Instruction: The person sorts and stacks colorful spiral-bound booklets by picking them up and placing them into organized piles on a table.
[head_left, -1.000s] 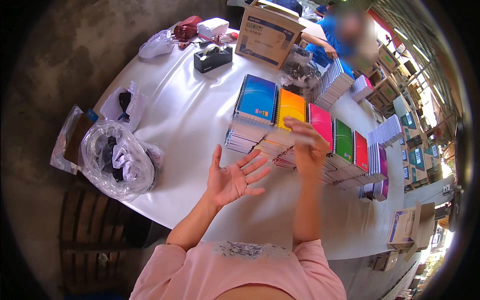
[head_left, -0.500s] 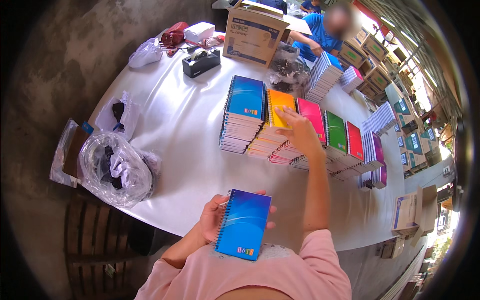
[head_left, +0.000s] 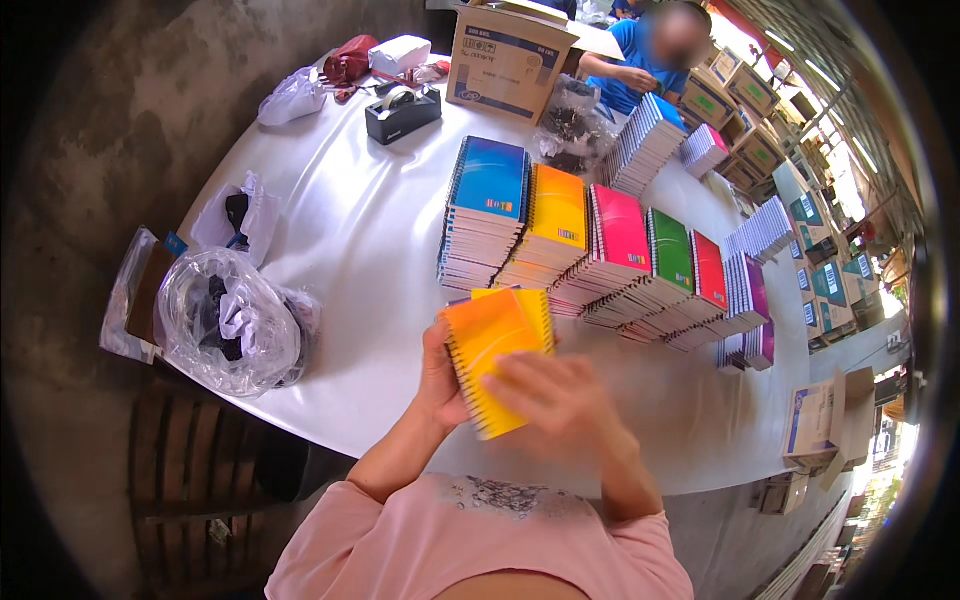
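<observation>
**Yellow notebook (head_left: 485, 335) is held in left hand (head_left: 440, 385) over white table (head_left: 370, 290)**

At the far left, an open carton (head_left: 128, 305) is seen at the table's edge, and just beside it is placed a clear plastic bag (head_left: 178, 305), in which dark and white material is contained. Farther back, a black tape dispenser (head_left: 405, 122) is set, with a brown carton (head_left: 505, 65) standing near it on the right.

At the middle, in front of the stacks, the yellow notebook is gripped at its spiral side by the left hand, whose fingers are closed around it. Behind it, another yellow edge with spiral binding (head_left: 546, 318) is shown. The right hand (head_left: 560, 395) is blurred; its fingers are laid across the cover, but whether anything is gripped by them cannot be told.

Beyond the hands, stacks are arranged in a row, from left to right: blue stack (head_left: 490, 178), yellow stack (head_left: 557, 205), pink stack (head_left: 620, 225), green stack (head_left: 670, 255) and red stack (head_left: 710, 268). Next to them, purple-covered notebooks (head_left: 766, 345) are piled. Behind the row, a person in a blue shirt (head_left: 622, 92) is seen. At the right, an open box (head_left: 812, 425) is placed.
</observation>
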